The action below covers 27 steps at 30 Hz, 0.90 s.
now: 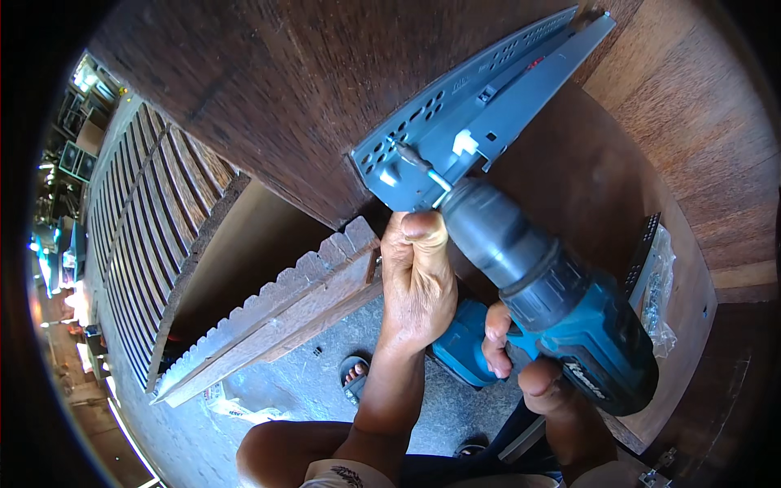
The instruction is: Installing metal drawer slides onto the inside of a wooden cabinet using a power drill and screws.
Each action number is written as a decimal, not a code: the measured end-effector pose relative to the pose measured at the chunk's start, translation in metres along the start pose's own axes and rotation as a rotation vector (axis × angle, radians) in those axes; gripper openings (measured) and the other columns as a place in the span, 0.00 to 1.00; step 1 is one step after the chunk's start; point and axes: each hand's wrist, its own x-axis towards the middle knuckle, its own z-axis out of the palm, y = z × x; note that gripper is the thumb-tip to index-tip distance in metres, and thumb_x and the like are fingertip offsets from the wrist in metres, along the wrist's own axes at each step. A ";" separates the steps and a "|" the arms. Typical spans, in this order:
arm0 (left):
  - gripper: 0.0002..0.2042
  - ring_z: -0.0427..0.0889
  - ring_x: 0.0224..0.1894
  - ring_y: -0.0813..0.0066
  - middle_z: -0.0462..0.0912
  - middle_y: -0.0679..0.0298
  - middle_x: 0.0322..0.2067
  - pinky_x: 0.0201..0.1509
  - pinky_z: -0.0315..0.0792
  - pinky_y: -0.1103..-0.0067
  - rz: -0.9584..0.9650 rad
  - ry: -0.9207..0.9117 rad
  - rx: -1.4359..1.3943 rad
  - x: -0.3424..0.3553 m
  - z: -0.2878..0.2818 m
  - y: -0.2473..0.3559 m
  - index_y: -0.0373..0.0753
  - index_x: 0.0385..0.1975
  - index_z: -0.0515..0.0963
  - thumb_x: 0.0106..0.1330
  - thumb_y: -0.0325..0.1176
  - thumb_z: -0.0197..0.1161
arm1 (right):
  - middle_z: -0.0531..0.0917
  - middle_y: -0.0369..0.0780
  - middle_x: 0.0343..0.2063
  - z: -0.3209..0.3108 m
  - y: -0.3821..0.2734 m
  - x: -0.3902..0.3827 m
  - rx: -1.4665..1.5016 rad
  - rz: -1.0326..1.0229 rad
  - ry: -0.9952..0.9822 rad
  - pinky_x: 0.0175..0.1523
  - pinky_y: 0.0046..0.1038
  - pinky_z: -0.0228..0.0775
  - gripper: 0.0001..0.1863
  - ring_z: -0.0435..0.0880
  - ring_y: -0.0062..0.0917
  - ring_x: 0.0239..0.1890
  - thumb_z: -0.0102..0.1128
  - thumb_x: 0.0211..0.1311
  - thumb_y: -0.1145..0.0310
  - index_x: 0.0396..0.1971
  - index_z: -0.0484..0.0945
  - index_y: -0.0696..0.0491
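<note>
A grey metal drawer slide (529, 91), perforated with holes, lies along the dark wooden panel (244, 89). My left hand (419, 293) is closed on its near end, thumb pressed close to the edge. A teal and black cordless drill (602, 337) is gripped by my right hand (543, 381), with fingers wrapped around the handle. Its long driver bit (416, 160) reaches the slide among the holes near that end; whether a screw sits at the tip is too small to tell. A white plastic piece (465, 143) shows on the slide beside the bit.
Slatted wooden doors (146, 187) stand at the left, one edge (277, 305) jutting toward my left wrist. At right, another slide (643, 256) and a clear plastic bag (659, 305) lie on a wooden board. Below are the concrete floor (305, 382) and my sandalled foot (355, 376).
</note>
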 end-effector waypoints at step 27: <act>0.12 0.73 0.32 0.72 0.77 0.58 0.35 0.41 0.70 0.77 -0.014 0.410 0.291 0.036 -0.028 0.114 0.30 0.51 0.76 0.81 0.28 0.46 | 0.81 0.42 0.39 0.029 -0.003 0.013 -0.475 -0.251 0.011 0.32 0.22 0.68 0.37 0.76 0.21 0.23 0.72 0.62 0.44 0.56 0.71 0.58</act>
